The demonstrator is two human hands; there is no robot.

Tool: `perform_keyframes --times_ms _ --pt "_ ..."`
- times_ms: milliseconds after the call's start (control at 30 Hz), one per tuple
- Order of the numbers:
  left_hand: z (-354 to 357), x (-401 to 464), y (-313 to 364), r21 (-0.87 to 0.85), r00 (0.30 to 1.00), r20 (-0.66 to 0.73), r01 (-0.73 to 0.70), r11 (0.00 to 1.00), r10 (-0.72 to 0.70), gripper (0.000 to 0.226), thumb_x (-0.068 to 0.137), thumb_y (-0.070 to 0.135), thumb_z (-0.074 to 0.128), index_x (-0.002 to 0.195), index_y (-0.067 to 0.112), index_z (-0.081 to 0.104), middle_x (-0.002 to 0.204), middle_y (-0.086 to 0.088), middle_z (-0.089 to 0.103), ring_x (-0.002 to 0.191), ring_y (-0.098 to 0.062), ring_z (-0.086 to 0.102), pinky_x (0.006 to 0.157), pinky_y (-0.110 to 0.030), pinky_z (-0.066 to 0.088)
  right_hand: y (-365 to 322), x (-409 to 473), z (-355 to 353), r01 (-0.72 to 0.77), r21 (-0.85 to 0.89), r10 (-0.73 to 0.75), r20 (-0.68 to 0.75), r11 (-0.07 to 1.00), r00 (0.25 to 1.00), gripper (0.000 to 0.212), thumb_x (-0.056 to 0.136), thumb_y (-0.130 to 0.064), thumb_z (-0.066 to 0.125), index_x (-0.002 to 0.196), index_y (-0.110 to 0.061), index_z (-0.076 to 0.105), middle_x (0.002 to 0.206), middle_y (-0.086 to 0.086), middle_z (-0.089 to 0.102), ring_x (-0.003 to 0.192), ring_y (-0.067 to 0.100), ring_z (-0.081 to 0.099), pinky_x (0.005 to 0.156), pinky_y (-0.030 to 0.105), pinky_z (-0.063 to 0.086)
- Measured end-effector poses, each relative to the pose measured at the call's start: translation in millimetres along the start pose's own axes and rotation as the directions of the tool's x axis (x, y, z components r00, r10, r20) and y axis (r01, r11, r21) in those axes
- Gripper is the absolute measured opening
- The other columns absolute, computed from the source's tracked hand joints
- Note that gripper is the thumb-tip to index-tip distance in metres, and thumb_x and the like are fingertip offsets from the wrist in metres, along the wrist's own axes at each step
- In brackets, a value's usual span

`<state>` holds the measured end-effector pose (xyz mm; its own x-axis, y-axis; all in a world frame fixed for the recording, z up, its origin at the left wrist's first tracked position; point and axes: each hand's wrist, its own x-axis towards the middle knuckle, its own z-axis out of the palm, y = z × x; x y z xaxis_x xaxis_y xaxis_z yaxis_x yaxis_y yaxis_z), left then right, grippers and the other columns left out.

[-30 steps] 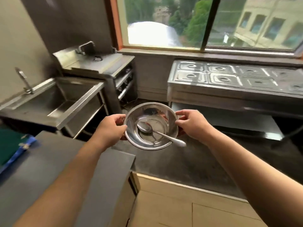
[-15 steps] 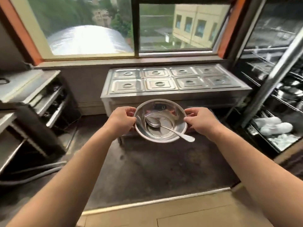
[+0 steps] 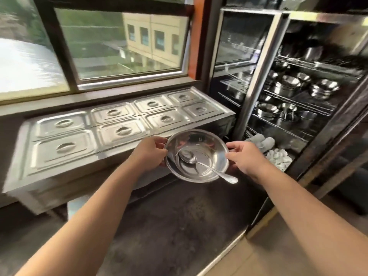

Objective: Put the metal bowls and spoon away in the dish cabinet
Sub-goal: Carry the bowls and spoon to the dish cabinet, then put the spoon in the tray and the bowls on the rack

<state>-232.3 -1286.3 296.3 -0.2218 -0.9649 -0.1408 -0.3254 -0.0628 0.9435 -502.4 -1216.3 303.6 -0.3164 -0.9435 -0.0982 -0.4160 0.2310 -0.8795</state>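
Hands: left (image 3: 148,154), right (image 3: 246,156) gripping bowls (image 3: 207,154) | spoon (image 3: 199,162) inside | bowls possibly nested

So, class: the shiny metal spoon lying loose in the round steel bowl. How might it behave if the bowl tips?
The shiny metal spoon would probably slide: smooth metal on the round steel bowl. Its handle overhangs the near rim, so it may tip out. It looks rigid, unlikely to bend. Neither the left hand nor the right hand touches it.

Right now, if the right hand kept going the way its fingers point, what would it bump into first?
The right hand points left, fingers already on the rim of the metal bowl, so the bowl comes first. Beyond it is the left hand on the opposite rim.
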Motion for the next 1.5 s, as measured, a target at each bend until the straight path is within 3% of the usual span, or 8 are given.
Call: perform_keyframes --times_ms 333,667,867,1033,1167,1300,1367,1500 --pt "60 160 78 0.171 0.955 0.257 -0.193 0.966 0.145 0.038 0.085 0.013 0.076 0.121 0.015 0.068 0.092 0.005 0.074 0.067 -0.017 0.075 0.061 -0.031 0.063 12 96 -57 -0.124 0.031 0.128 -0.272 0.992 0.954 0.034 0.092 -0.005 0.070 0.125 -0.010 0.070 0.091 0.011 0.077 0.084 0.035 0.075 0.085 0.053 0.060" --pt "185 316 131 0.141 0.898 0.396 -0.262 0.955 0.189 0.026 0.087 0.002 0.071 0.111 0.010 0.072 0.075 0.002 0.075 0.057 -0.013 0.073 0.050 -0.023 0.057 62 227 -147 -0.158 0.130 0.198 -0.405 0.979 0.893 0.039 0.091 -0.004 0.070 0.130 -0.007 0.065 0.106 0.013 0.074 0.083 0.032 0.075 0.083 0.048 0.062" --pt "268 415 174 0.190 0.895 0.396 -0.299 0.935 0.206 0.030 0.086 0.000 0.065 0.115 0.007 0.073 0.072 0.000 0.073 0.051 -0.008 0.069 0.046 -0.018 0.053 80 325 -216 -0.147 0.134 0.193 -0.463 0.980 0.865 0.022 0.092 -0.006 0.067 0.110 -0.018 0.074 0.103 0.025 0.072 0.091 0.048 0.071 0.082 0.066 0.056" --pt "328 485 204 0.171 0.888 0.393 -0.325 0.930 0.238 0.020 0.085 0.004 0.068 0.103 0.012 0.075 0.069 0.002 0.073 0.051 -0.011 0.070 0.045 -0.018 0.053 102 393 -270 -0.152 0.153 0.209 -0.499 0.977 0.841 0.035 0.093 -0.004 0.067 0.128 -0.009 0.067 0.089 -0.003 0.070 0.062 0.008 0.072 0.055 0.024 0.058" --pt "368 526 220 0.154 0.869 0.433 -0.334 0.930 0.240 0.020 0.084 0.008 0.069 0.102 0.012 0.077 0.062 0.004 0.070 0.049 -0.010 0.067 0.046 -0.022 0.055 119 426 -300 -0.163 0.168 0.229 -0.531 0.972 0.816 0.039 0.092 -0.008 0.067 0.131 -0.010 0.067 0.089 -0.010 0.065 0.088 0.018 0.071 0.080 0.040 0.061" --pt "425 575 239 0.150 0.834 0.496 -0.357 0.922 0.242 0.025 0.084 0.002 0.068 0.105 0.012 0.076 0.057 0.011 0.067 0.049 -0.010 0.066 0.049 -0.027 0.057 146 460 -337 -0.164 0.241 0.278 -0.587 0.957 0.761 0.038 0.092 -0.003 0.067 0.130 -0.007 0.066 0.090 -0.008 0.066 0.069 0.002 0.070 0.056 0.015 0.055" --pt "452 598 247 0.154 0.814 0.521 -0.387 0.909 0.258 0.028 0.083 0.002 0.066 0.106 0.015 0.077 0.063 0.010 0.070 0.056 -0.014 0.069 0.058 -0.033 0.061 156 474 -353 -0.172 0.277 0.312 -0.619 0.945 0.721 0.036 0.092 -0.003 0.069 0.128 -0.007 0.068 0.096 -0.001 0.072 0.077 0.009 0.072 0.065 0.021 0.060" --pt "514 646 272 0.177 0.733 0.614 -0.489 0.854 0.293 0.030 0.076 0.011 0.062 0.100 0.018 0.077 0.068 -0.002 0.072 0.063 -0.022 0.072 0.071 -0.044 0.062 181 506 -390 -0.177 0.360 0.384 -0.656 0.916 0.650 0.029 0.093 0.003 0.066 0.085 -0.024 0.069 0.062 -0.012 0.076 0.051 0.007 0.071 0.044 0.018 0.054"
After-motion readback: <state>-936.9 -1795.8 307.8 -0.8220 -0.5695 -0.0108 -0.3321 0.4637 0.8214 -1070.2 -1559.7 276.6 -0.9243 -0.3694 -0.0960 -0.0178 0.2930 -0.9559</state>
